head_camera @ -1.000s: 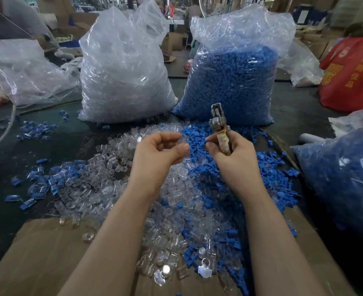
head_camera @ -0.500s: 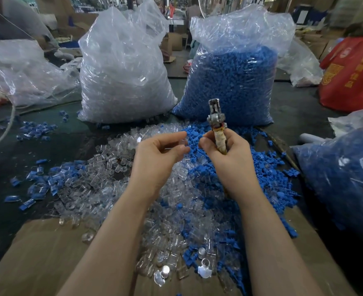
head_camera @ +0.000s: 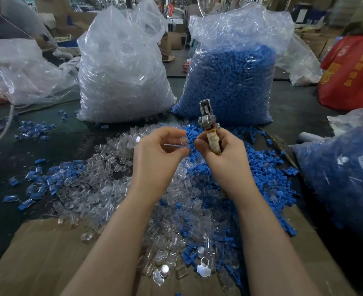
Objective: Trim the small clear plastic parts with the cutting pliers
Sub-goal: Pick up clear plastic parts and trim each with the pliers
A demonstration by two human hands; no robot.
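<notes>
**Between cuts: a clear piece held, pliers upright**

The left hand [head_camera: 157, 155] pinches one small clear plastic part [head_camera: 183, 143] at its fingertips. The right hand [head_camera: 223, 159] is wrapped around one pair of tape-handled metal cutting pliers [head_camera: 208, 124], nose up, just beside it. Next, probably, the part must go between the blades. Below lies a mixed heap of clear and blue pieces [head_camera: 150, 199], too many to count; behind stand two full bags, one clear [head_camera: 120, 71], one blue [head_camera: 229, 82].
</notes>
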